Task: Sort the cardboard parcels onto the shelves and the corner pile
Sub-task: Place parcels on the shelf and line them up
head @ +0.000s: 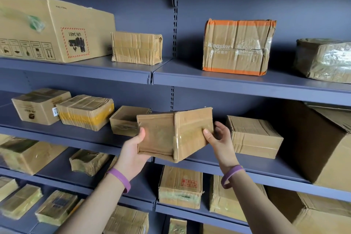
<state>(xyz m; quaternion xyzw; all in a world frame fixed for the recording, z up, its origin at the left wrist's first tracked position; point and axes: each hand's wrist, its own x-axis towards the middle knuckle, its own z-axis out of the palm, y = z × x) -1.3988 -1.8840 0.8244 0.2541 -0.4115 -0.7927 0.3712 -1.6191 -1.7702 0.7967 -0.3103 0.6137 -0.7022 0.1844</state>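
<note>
Gripping the taped parcel [174, 135] between them, left hand [133, 151] and right hand [220, 141] curl fingers [208, 136] round its opposite sides

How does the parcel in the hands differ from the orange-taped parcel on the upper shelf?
The held parcel is tilted, gripped by the left hand and right hand; the orange-taped parcel sits flat on the upper shelf. The held parcel bears clear tape only; the orange-taped parcel has orange bands and lettering. Both are brown cardboard.
</note>
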